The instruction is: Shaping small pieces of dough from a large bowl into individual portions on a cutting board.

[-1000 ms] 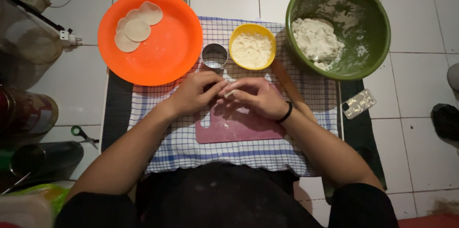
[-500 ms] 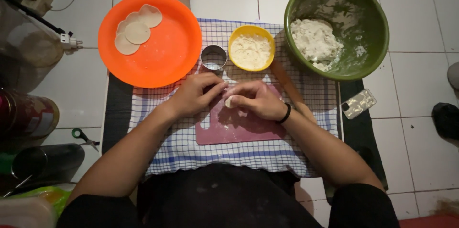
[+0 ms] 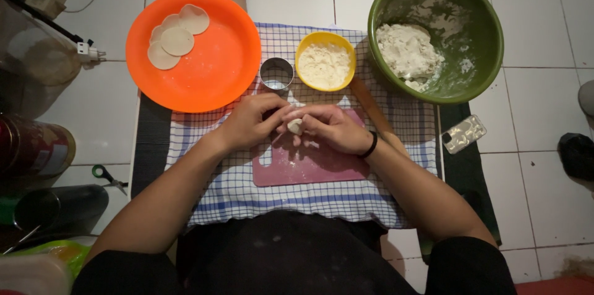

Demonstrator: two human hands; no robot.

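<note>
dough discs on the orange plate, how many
3, overlapping at the upper left of the orange plate: one dough disc topmost, one in the middle, one lowest; more may lie hidden beneath.

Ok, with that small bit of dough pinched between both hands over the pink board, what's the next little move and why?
Probably set the dough piece down on the pink cutting board and press it flat. Both the left hand and right hand hold it just above the board, and three flat rounds already lie on the orange plate.
</note>
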